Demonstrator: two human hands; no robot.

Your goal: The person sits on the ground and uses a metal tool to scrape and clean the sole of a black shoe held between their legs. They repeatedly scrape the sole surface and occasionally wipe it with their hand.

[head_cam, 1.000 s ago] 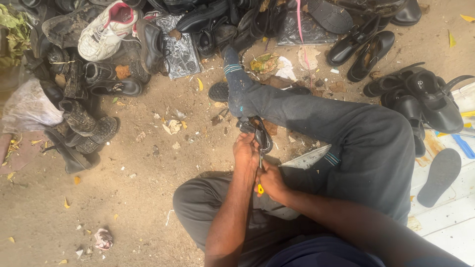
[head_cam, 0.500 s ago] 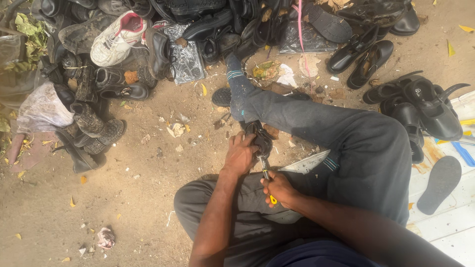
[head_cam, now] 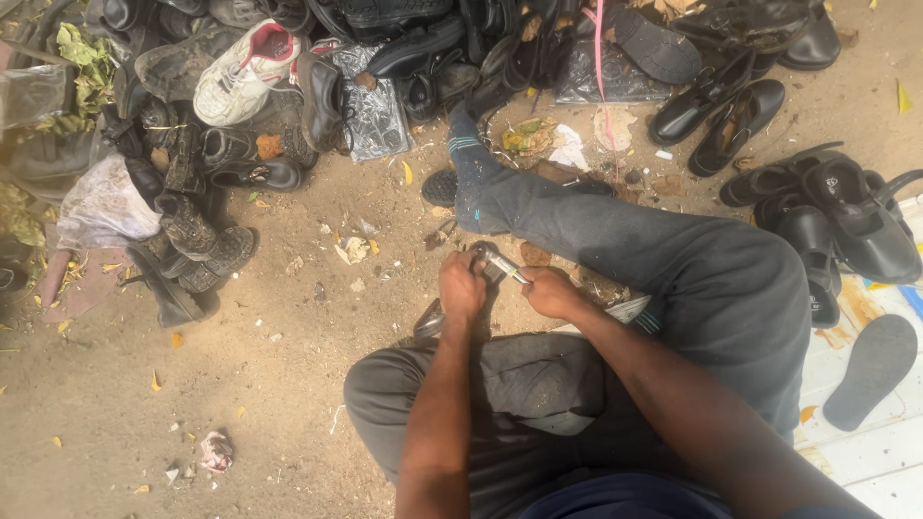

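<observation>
The dark shoe (head_cam: 460,312) sits low between the person's knees, just above the dirt ground (head_cam: 269,384), mostly hidden under the left hand (head_cam: 462,286); its long axis appears to run from lower left, where a grey edge of it shows beside the wrist, up toward the right, though which end is the toe cannot be told. The left hand's fingers are curled tight over the top of the shoe, gripping it. The right hand (head_cam: 553,291) is closed around a slim metal tool (head_cam: 507,267), which lies slanted, its tip pointing up-left into the shoe just beside the left hand's knuckles. Both forearms come up from the bottom of the view and nearly meet at the shoe. The person's right leg in grey trousers (head_cam: 673,259) stretches away up-left, ending in a blue sock (head_cam: 468,163); the left knee is folded beneath the arms. Beyond the foot, a heap of worn black shoes (head_cam: 404,48) lines the top of the view, with a white and red sneaker (head_cam: 242,77) on it at the left. A pair of black shoes (head_cam: 716,111) lies at upper right, and a loose black sole (head_cam: 870,370) rests on pale boards at the right edge.
</observation>
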